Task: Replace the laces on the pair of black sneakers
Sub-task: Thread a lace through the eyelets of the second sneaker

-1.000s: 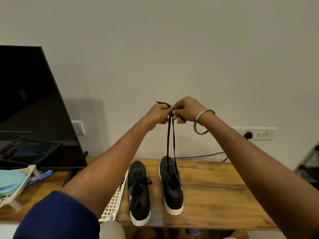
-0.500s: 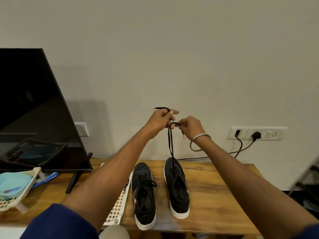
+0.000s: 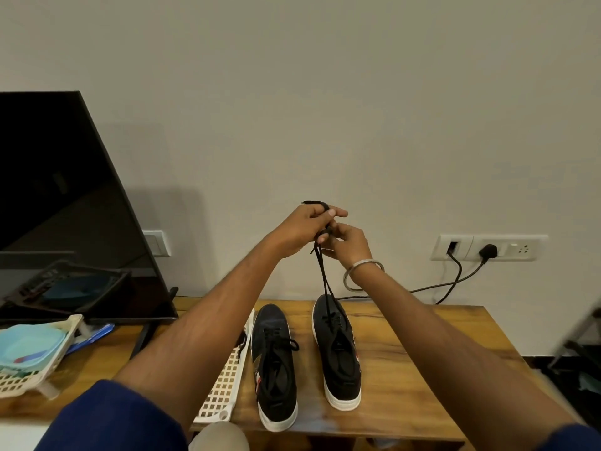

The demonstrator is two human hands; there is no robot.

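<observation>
You're gathering the lace ends above the right-hand sneaker.

Just right of frame centre, your left hand (image 3: pixel 304 227) and right hand (image 3: pixel 346 244) both pinch the black lace (image 3: pixel 323 275), whose two strands run down taut to the eyelets of the right-hand sneaker (image 3: pixel 338 349) on the wooden table (image 3: pixel 422 353). The left-hand sneaker (image 3: pixel 274 366) beside it is laced (whether with new lace, I can't tell). The step looks like evening the ends; next you'd need a steady pull, then crossing them for the knot.
</observation>
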